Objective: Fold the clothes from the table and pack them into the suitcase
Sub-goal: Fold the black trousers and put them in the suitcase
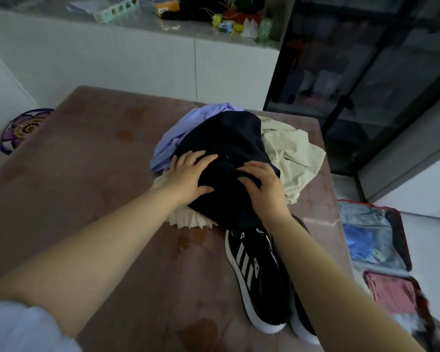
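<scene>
Black and crumpled, the dark garment (224,138) lies heaped under both sets of fingers. The left hand (191,176) presses it with fingers spread flat, and the right hand (263,191) curls its fingers around a fold. Beyond the left fingertips a lilac garment (178,133) shows, and right of the right fingers lies a pale green garment (290,153). A cream pleated garment (188,219) lies under the left wrist. Striped sneakers (257,275) sit below the right wrist on the table (87,174). Far right, the open suitcase (381,250) lies on the floor.
</scene>
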The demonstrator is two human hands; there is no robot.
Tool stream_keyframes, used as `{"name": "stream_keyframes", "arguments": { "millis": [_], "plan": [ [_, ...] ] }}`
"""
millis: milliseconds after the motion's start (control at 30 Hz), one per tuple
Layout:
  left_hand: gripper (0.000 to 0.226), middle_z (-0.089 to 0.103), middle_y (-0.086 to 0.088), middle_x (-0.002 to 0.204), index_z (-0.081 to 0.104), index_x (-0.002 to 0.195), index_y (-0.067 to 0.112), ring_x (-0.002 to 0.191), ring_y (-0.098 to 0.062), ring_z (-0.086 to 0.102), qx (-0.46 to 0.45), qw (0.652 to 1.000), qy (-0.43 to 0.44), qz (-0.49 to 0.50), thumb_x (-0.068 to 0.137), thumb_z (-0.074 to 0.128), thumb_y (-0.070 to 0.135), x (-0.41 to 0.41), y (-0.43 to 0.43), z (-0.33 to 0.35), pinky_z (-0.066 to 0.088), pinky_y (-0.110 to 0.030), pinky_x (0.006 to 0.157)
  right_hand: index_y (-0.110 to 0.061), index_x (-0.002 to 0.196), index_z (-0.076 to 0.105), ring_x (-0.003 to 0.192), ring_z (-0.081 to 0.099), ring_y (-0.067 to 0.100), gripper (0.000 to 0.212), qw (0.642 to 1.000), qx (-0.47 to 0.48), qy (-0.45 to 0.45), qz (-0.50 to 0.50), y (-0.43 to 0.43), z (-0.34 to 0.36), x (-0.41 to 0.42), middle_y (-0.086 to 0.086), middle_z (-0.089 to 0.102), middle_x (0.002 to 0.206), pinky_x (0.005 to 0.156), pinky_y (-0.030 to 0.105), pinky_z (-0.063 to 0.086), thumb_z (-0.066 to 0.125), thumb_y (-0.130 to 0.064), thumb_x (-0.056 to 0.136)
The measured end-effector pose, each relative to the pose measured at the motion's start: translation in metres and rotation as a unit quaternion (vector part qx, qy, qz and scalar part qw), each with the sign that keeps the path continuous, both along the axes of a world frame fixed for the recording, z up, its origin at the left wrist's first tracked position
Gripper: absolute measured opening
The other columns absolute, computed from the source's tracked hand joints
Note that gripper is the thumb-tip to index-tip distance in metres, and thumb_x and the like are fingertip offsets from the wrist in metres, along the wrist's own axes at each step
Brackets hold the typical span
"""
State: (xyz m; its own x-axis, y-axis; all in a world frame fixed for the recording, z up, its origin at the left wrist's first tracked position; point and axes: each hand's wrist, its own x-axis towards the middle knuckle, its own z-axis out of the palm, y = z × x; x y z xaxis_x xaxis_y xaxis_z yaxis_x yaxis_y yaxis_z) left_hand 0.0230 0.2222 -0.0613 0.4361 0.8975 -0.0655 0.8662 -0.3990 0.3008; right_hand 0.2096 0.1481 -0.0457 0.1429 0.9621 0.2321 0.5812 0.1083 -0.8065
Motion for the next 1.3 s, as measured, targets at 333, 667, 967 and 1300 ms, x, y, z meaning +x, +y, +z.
{"name": "stream_keyframes", "arguments": {
  "millis": [333,667,967,1300],
  "plan": [
    [0.026,0.065,0.008,0.101,0.059,0.111,0.024,0.103,-0.017,0.058,-0.031,0.977,-0.195,-0.083,0.086,0.065,0.029,0.006,0.011,0.057,0.04,-0.024,0.086,-0.019,0.09,0.069,0.079,0.066,0.003,0.015,0.944,0.094,0.274,-0.16,-0.053,0.091,0.027,-0.012,0.071,0.077,0.076,0.018,0.051,0.063,-0.005,0.088],
    [0.021,0.063,0.005,0.06,0.063,0.073,0.017,0.055,-0.006,0.057,-0.095,0.825,-0.534,0.158,0.092,0.057,0.024,-0.042,0.036,0.141,0.045,-0.02,0.062,-0.026,0.14,0.038,0.121,0.047,0.012,0.061,0.967,-0.073,0.187,-0.16,-0.036,0.062,0.012,-0.004,0.045,0.133,0.089,0.02,0.044,0.067,-0.029,0.086],
    [0.029,0.061,-0.007,0.106,0.058,0.11,0.021,0.086,-0.022,0.06,-0.136,0.895,-0.32,0.28,0.083,0.07,0.018,-0.205,0.037,0.072,0.05,-0.028,0.077,-0.021,0.149,0.017,0.129,0.04,0.03,0.091,0.946,-0.315,-0.069,-0.016,-0.021,-0.033,-0.047,0.01,0.03,0.148,0.104,0.042,0.038,0.073,-0.039,0.08],
    [0.062,0.052,-0.011,0.135,0.046,0.135,0.012,0.116,-0.031,0.051,-0.083,0.95,-0.133,0.272,0.08,0.059,-0.011,-0.263,0.012,0.016,0.041,-0.033,0.085,-0.013,0.145,-0.026,0.141,0.024,0.032,0.123,0.885,-0.354,-0.294,-0.075,-0.007,-0.066,-0.109,0.022,0.019,0.153,0.116,0.047,0.01,0.069,-0.051,0.077]
  ]
}}
